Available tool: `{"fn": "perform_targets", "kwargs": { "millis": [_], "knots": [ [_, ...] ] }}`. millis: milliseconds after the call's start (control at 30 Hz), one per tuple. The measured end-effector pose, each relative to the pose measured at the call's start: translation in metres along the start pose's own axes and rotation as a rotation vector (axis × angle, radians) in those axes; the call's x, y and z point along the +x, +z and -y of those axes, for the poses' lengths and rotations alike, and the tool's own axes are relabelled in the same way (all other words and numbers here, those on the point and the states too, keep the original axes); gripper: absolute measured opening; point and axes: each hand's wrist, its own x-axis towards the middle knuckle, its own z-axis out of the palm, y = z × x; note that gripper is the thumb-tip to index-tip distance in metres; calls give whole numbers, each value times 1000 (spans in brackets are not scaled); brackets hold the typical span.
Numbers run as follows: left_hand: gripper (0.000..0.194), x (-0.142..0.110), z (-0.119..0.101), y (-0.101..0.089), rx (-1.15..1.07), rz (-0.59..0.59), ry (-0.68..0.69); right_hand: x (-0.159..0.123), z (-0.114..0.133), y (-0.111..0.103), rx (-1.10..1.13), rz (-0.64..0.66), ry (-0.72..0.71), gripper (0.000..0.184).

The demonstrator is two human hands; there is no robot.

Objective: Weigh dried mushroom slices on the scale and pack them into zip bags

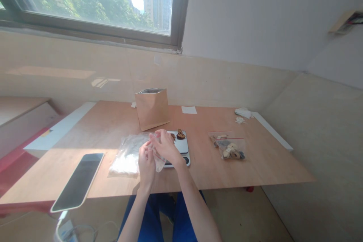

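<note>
My left hand [146,162] is closed on a clear plastic bag [159,162], its fingers curled at the bag's edge. My right hand [165,146] meets it from the right, fingertips pinching the same bag near its top. Just under and beyond my right hand lies a small white kitchen scale [183,146], partly hidden by my hands. Brown dried mushroom-like pieces [180,134] rest on its plate. Left of my hands, a pile of clear plastic bags [124,159] lies flat on the table and catches the sunlight.
An open brown paper pouch [152,109] stands behind the scale. Two zip bags with dried pieces [231,150] lie to the right. A phone [78,181] with a cable overhangs the table's front left edge. White paper [189,110] and scraps [243,113] lie toward the back.
</note>
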Motion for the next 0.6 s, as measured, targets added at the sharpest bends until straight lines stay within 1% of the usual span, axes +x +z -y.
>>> {"fn": "perform_targets", "kwargs": {
  "millis": [67, 100, 167, 200, 233, 267, 333, 400, 467, 600],
  "knots": [
    [32, 1, 2, -2, -51, -14, -30, 4, -4, -5, 166, 10, -47, 30],
    [31, 2, 3, -4, -68, -27, -33, 8, -8, -8, 241, -24, -73, 30],
    [28, 3, 3, -8, -87, -60, -23, 16, -22, -13, 302, -156, -110, 29],
    [27, 4, 2, -10, -96, -76, -15, 20, -31, -14, 274, -218, -120, 27],
    [25, 5, 1, -12, -110, -91, -10, 23, -41, -14, 211, -254, -128, 25],
    [24, 5, -1, -14, -127, -103, -12, 25, -51, -13, 123, -249, -137, 22],
    [22, 5, -5, -16, -168, -128, -26, 25, -70, -7, -77, -158, -178, 21],
    [20, 5, -9, -16, -204, -153, -37, 21, -84, 2, -264, -49, -233, 25],
    [19, 3, -13, -16, -225, -163, -37, 16, -92, 12, -413, -3, -277, 29],
    [20, 2, -17, -15, -265, -149, -28, 9, -97, 21, -596, -28, -299, 19]
  ]
}}
